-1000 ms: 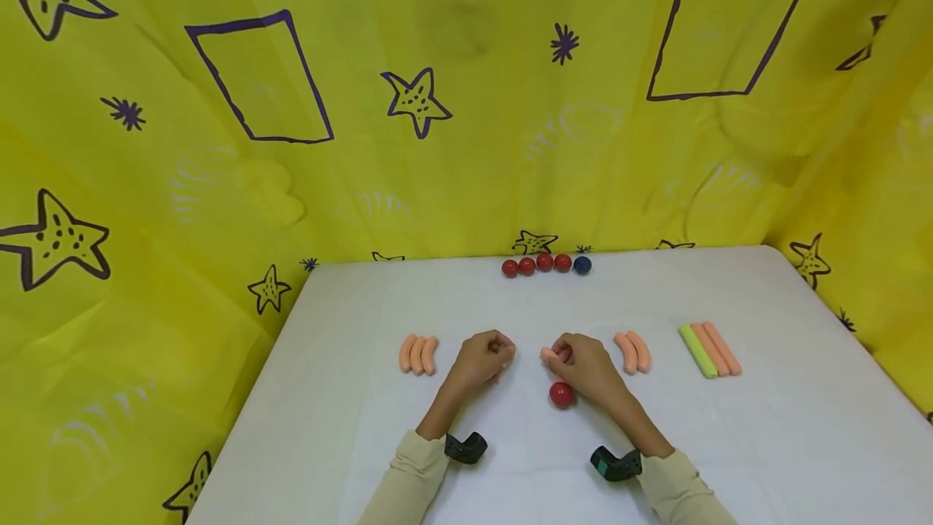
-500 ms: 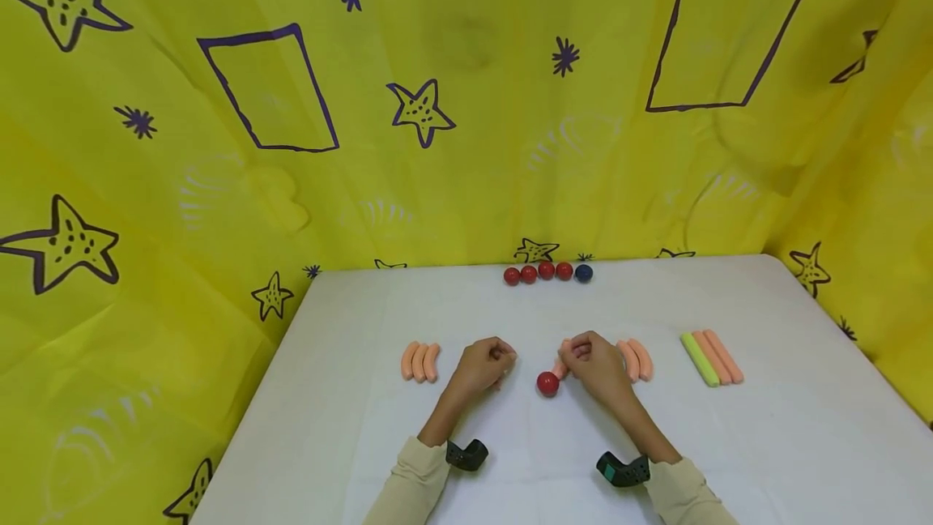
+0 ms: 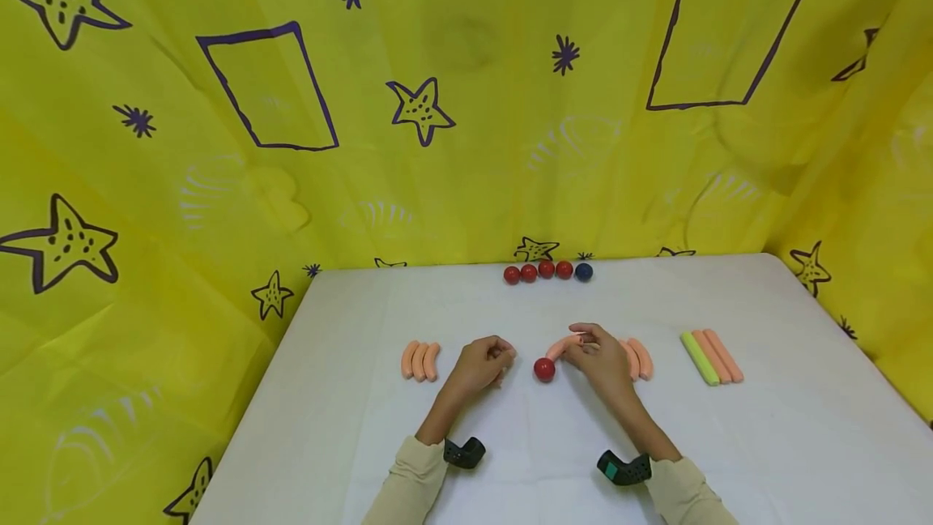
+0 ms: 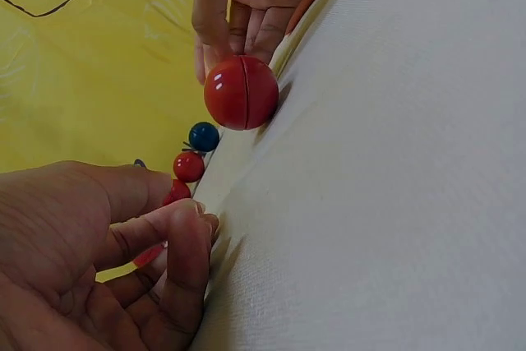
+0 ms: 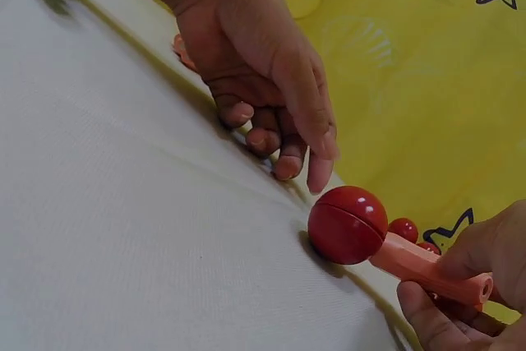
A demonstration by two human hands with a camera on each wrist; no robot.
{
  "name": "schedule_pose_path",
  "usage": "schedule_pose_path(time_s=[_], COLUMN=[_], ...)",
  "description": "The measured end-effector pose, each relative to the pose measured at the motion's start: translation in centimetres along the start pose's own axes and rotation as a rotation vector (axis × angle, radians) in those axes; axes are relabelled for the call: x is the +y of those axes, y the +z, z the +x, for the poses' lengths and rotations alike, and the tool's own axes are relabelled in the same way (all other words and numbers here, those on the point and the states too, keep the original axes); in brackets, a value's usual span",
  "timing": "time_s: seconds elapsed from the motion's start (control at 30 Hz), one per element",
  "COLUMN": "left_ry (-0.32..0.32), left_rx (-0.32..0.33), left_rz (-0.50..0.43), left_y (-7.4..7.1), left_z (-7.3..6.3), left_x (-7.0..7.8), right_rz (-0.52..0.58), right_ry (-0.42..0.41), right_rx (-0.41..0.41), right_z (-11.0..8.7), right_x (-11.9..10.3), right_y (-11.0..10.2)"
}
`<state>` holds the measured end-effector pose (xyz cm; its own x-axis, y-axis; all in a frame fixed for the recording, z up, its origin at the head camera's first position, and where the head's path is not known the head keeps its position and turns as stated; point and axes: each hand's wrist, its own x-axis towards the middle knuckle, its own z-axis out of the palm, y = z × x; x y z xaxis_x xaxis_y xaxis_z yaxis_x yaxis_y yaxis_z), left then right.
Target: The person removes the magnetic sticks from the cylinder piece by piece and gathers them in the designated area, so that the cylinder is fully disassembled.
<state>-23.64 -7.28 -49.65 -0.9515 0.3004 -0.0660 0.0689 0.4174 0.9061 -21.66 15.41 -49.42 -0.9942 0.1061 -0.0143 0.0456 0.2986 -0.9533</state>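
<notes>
In my right hand (image 3: 602,360) I pinch a curved pale-orange tube (image 3: 563,345) between thumb and fingers. A glossy red ball (image 3: 543,369) with a seam round its middle sits on the tube's far end, close over the tabletop. The right wrist view shows a hole in the end of the tube (image 5: 407,259) nearest my hand. My left hand (image 3: 481,364) rests to the left of the ball, fingers loosely curled, holding nothing.
Along the back edge of the white table (image 3: 350,460) stand several red balls (image 3: 547,270) and a blue ball (image 3: 584,272). Curved orange tubes lie at left (image 3: 420,361) and beside my right wrist (image 3: 641,359). Farther right are a green stick (image 3: 700,358) and straight orange sticks (image 3: 717,356).
My right hand has turned the orange tube, so the red ball now points left; the ball has moved left and slightly away from me. My left hand has hardly moved.
</notes>
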Motion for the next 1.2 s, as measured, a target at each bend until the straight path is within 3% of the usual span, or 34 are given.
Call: schedule_pose_path(time_s=[0.17,0.27,0.47,0.57,0.77,0.97,1.2], left_ry=[0.021,0.029,0.048,0.05,0.071,0.126,0.165], left_rx=[-0.026,-0.034,-0.041,-0.042,-0.029,-0.016,0.003], left_rz=[0.043,0.042,0.054,0.07,0.091,0.137,0.264], left_y=[-0.2,-0.2,-0.1,-0.1,0.2,0.8,1.7], left_z=[0.2,0.3,0.3,0.2,0.1,0.2,-0.1], left_x=[-0.1,-0.1,-0.1,0.0,-0.1,-0.2,0.1], right_rz=[0.005,-0.077,-0.283,-0.358,-0.394,-0.517,-0.475], right_ry=[-0.013,-0.06,-0.235,-0.265,-0.26,-0.355,-0.361], right_rx=[-0.022,0.023,0.08,0.055,-0.018,-0.092,-0.094], right_z=[-0.1,0.0,0.1,0.0,-0.2,-0.1,-0.5], right_x=[0.1,0.4,1.1,1.2,1.1,1.0,0.4], right_y=[0.1,0.3,0.8,0.9,0.8,1.0,1.2])
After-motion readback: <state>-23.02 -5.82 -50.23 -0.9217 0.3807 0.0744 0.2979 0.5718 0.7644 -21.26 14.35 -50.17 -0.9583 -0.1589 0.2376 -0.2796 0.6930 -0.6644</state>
